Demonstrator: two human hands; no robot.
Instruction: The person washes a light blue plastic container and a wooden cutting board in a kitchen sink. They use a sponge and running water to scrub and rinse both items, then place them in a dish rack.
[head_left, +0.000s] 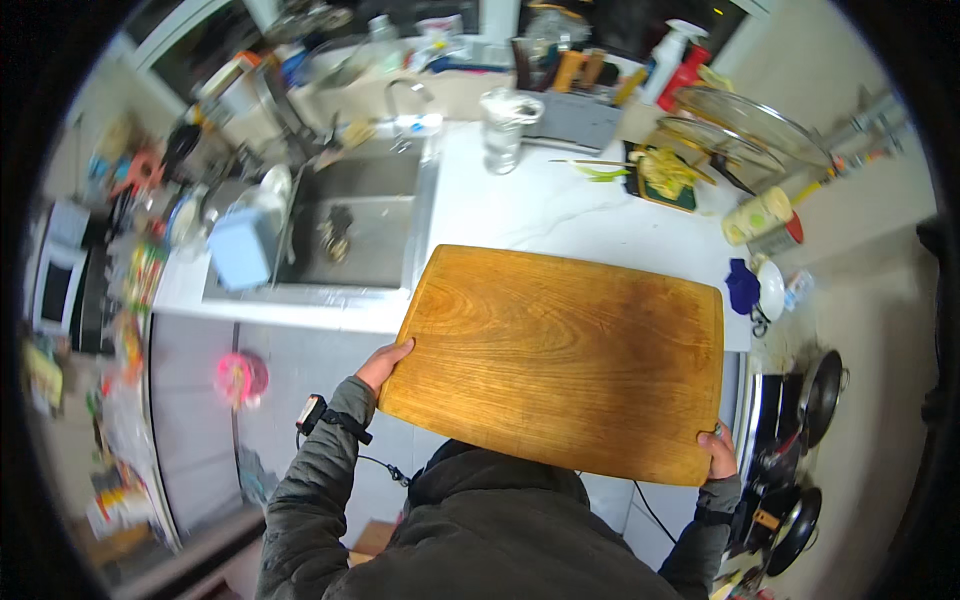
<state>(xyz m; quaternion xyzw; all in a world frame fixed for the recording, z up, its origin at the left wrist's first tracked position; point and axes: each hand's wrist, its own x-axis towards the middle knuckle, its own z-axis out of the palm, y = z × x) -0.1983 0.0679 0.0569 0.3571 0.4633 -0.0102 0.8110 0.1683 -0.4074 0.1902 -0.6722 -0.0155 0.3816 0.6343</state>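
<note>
A large wooden cutting board (562, 360) is held between my two hands, partly over the front edge of the white countertop (510, 210). My left hand (383, 365) grips its left edge, thumb on the upper face. At its lower right corner my right hand (720, 452) holds on in the same manner. The board's face is bare, with a darker patch towards the right. The fingers beneath the board are hidden. Behind the board, a clear glass pitcher (504, 142) stands on the counter.
The steel sink (360, 225) lies left, with a light blue container (241, 247) at its edge. Cut vegetables (667, 172) sit on a small dark green board (684, 199) at back right. Black pans (819, 397) are on the stove at right. A pink bin (236, 377) is at left.
</note>
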